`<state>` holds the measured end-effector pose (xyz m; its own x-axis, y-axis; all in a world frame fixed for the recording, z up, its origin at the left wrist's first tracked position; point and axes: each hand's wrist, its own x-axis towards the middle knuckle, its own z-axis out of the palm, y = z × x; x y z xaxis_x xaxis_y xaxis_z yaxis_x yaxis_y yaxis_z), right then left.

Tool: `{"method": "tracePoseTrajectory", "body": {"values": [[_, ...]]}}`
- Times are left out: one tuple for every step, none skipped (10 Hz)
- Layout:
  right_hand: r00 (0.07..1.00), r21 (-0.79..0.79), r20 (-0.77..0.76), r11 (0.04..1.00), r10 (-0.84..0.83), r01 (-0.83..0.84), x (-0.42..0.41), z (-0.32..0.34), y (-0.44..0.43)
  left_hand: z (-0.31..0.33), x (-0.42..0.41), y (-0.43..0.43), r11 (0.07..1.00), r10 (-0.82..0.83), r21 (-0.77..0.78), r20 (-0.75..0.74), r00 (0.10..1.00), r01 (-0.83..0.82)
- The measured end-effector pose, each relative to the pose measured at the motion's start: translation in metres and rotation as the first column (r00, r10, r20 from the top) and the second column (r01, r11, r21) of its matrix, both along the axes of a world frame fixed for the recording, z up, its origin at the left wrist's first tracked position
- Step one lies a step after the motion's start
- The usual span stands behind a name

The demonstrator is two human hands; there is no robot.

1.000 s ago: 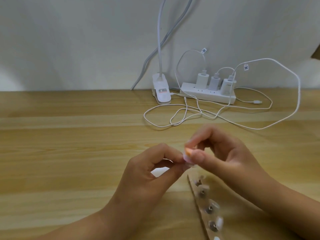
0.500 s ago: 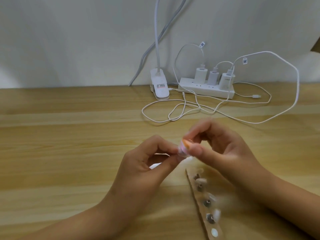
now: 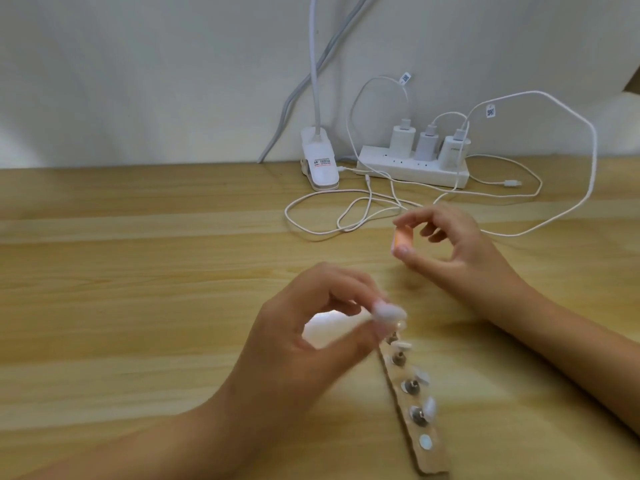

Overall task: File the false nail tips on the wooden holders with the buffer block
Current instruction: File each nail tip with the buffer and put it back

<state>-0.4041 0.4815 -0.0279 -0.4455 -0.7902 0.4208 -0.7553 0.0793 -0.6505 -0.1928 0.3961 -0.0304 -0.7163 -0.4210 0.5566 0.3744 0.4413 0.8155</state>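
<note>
Left hand [image 3: 311, 344] is near centre, raised above the table [image 3: 138, 306]. Its thumb and fingers pinch a white false nail tip [image 3: 389, 312]. The tip is motion-blurred, so I cannot tell whether a stud is attached under it. It sits right over the far end of the wooden holder strip [image 3: 420, 431]; whether they touch is unclear.

Right hand [image 3: 460, 251] is farther back and to the right, well apart from the left hand. Its thumb and forefinger pinch the small orange-pink buffer block [image 3: 401, 239] at the near and far ends, and the other fingers are curled loosely behind. The block is held in the air, not touching any tip.

The holder strip lies flat on the table, running from just under the left fingertips toward the near right edge. It carries a row of metal studs. Other nail tips [image 3: 430, 407] sit on studs along it, tilted to the right. One white round pad [image 3: 425, 441] near the close end has no tip on it.

At the far side against the wall [image 3: 138, 81] is a white power strip [image 3: 398, 166] with three chargers [image 3: 401, 140] plugged in. White cables [image 3: 370, 199] are looped over the table in front of it. A white clip lamp base [image 3: 320, 168] stands just left of the power strip, its neck going up out of view.
</note>
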Motion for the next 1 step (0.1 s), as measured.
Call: {"method": "tracePoseTrajectory", "body": {"values": [[0.986, 0.043, -0.164, 0.999, 0.014, -0.007, 0.0013, 0.0007, 0.0018, 0.0042, 0.0015, 0.0118, 0.908, 0.005, -0.418, -0.025, 1.000, -0.015]]}}
